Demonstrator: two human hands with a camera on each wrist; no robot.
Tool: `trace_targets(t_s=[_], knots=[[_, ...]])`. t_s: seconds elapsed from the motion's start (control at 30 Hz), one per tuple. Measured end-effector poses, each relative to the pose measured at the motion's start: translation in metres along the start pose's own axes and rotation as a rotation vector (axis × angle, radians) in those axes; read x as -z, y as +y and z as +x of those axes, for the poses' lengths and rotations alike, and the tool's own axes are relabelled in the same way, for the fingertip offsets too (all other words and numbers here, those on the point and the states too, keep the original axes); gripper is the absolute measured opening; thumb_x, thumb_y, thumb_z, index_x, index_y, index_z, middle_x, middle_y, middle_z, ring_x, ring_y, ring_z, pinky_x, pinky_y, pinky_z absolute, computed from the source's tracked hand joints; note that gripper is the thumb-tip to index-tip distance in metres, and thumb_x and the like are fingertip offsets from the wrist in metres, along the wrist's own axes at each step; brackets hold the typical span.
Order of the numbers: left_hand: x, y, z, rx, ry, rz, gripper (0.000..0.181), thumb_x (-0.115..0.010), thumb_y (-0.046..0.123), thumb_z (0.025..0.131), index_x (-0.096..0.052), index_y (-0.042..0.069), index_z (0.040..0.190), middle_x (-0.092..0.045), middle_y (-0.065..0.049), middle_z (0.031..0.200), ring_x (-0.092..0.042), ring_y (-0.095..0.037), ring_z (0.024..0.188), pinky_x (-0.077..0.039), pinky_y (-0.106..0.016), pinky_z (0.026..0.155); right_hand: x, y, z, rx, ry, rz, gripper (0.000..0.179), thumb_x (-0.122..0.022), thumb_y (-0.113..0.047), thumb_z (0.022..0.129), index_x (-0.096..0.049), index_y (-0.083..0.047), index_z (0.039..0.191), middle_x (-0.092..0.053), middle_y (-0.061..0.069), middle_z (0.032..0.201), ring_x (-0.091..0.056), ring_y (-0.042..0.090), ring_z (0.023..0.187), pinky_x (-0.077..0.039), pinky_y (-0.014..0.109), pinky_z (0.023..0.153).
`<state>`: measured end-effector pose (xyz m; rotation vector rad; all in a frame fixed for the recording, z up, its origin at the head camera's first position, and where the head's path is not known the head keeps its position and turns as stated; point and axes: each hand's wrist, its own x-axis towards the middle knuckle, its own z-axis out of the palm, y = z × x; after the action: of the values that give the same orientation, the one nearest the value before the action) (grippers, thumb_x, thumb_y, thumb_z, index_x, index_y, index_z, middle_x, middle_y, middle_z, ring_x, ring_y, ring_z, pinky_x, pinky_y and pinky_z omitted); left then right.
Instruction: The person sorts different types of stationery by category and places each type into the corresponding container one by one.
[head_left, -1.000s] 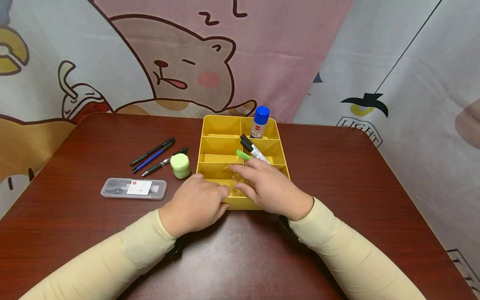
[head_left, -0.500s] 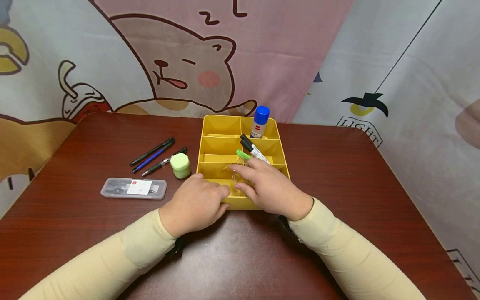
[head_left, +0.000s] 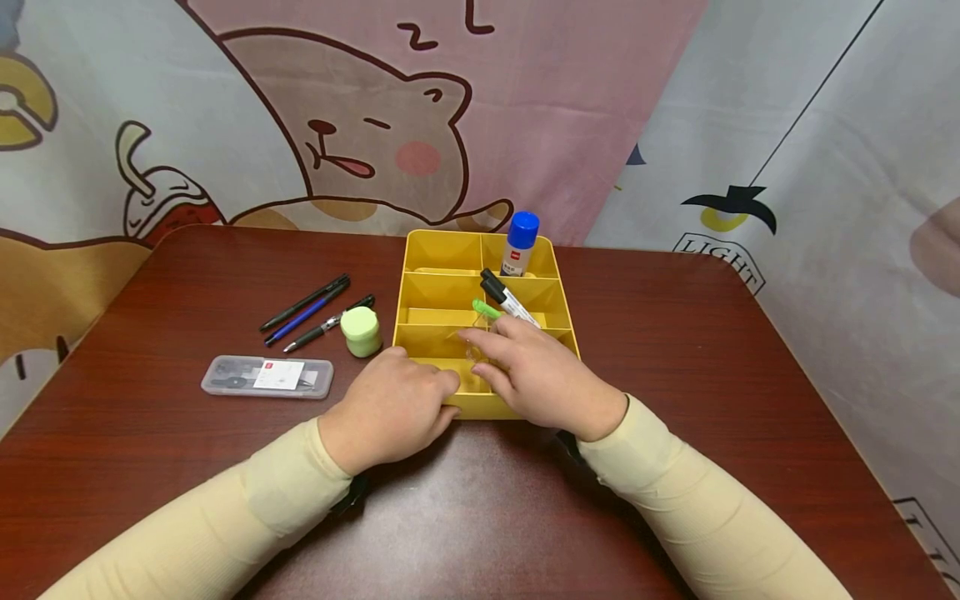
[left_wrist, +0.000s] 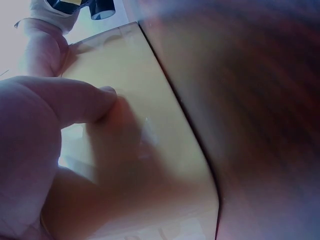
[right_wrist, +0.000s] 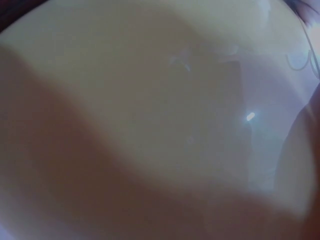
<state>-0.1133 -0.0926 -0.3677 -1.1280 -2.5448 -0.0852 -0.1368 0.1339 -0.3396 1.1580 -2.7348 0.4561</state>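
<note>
A yellow desk organizer with several compartments stands on the table. My left hand grips its front left corner; in the left wrist view the thumb lies along a yellow wall. My right hand reaches into the front right compartment. Between its thumb and index finger shows a clear plastic thing with rounded edges, kind unclear; the other fingertips are hidden. Just beyond them a bright green tip sticks up. A black-capped white marker leans in the middle right compartment, and a blue-capped glue stick stands behind it.
Left of the organizer lie a black pen, a blue pen and a black-and-silver pen. A light green round-lidded container stands beside them. Nearer is a clear flat case. A printed cloth hangs behind the table.
</note>
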Motion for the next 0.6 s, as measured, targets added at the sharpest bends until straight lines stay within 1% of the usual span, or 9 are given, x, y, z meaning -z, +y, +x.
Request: trace_targets(t_s=[0.17, 0.33, 0.6], knots=[[0.0002, 0.0003, 0.0001, 0.002, -0.001, -0.003, 0.029, -0.081, 0.038, 0.084, -0.061, 0.018, 0.076, -0.062, 0.005, 0.062, -0.062, -0.015, 0.057, -0.040, -0.038, 0.059, 0.0008, -0.0004, 0.0003, -0.013, -0.011, 0.003, 0.041, -0.064, -0.024, 0.105, -0.063, -0.010, 0.143, -0.063, 0.006, 0.110, -0.059, 0.020, 0.096, -0.054, 0.039, 0.091], [-0.0004, 0.0002, 0.0003, 0.007, -0.010, -0.007, 0.030, -0.081, 0.038, 0.084, -0.060, 0.018, 0.076, -0.061, 0.006, 0.062, -0.062, -0.015, 0.057, -0.040, -0.038, 0.059, 0.0015, -0.0007, 0.0006, -0.023, -0.014, 0.006, 0.038, -0.064, -0.024, 0.105, -0.064, -0.009, 0.139, -0.064, 0.007, 0.115, -0.060, 0.021, 0.100, -0.054, 0.040, 0.093], [-0.0001, 0.0003, 0.0007, 0.004, -0.004, -0.008, 0.030, -0.081, 0.038, 0.084, -0.060, 0.018, 0.075, -0.060, 0.006, 0.061, -0.061, -0.015, 0.056, -0.039, -0.038, 0.058, 0.0017, -0.0003, 0.0008, -0.001, 0.011, -0.002, 0.035, -0.062, -0.020, 0.105, -0.064, -0.008, 0.137, -0.063, 0.007, 0.111, -0.059, 0.021, 0.098, -0.054, 0.039, 0.092]])
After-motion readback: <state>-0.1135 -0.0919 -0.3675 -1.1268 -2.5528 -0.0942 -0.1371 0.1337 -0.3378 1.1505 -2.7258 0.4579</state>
